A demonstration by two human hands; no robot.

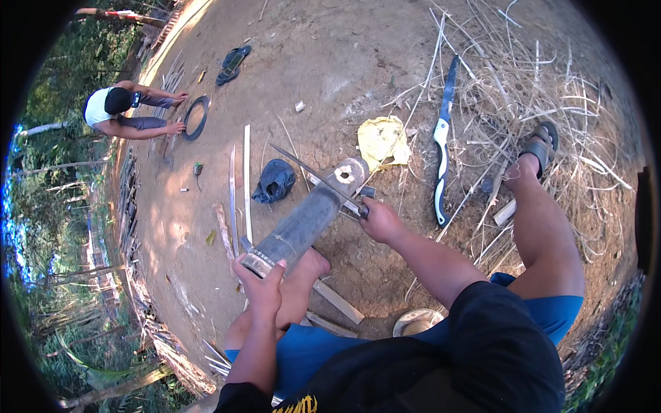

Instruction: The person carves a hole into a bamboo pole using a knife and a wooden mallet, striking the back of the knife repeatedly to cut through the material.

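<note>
Ground (330, 62): bare brown earth, with dry straw and thin strips spread at the person's right side.
Co-worker (117, 110): a person sits far away at the upper left, both hands on a dark ring on the ground, well apart from this work.
Bamboo piece (306, 217): a thick dark tube, tilted, its near end at the person's knee and its far cut end pointing away, between the two hands.
Long knife (317, 175): the thin blade lies across the far end of the bamboo piece, touching the cut face, so I judge that splitting is the step in hand.
Saw (442, 138): it lies on the ground beside the straw, near the yellow cloth (382, 141), not touched.
Dark cloth (274, 180): it lies just left of the tube.
Left hand (261, 279): the grip is closed around the near end of the bamboo piece and holds it steady.
Right hand (382, 220): the grip is closed tight on the handle of the long knife, beside the tube's far end.
Advice: I think the blade should sit over the middle of the cut face, the left hand should hold the tube firmly, and the fingers should stay behind the edge.
</note>
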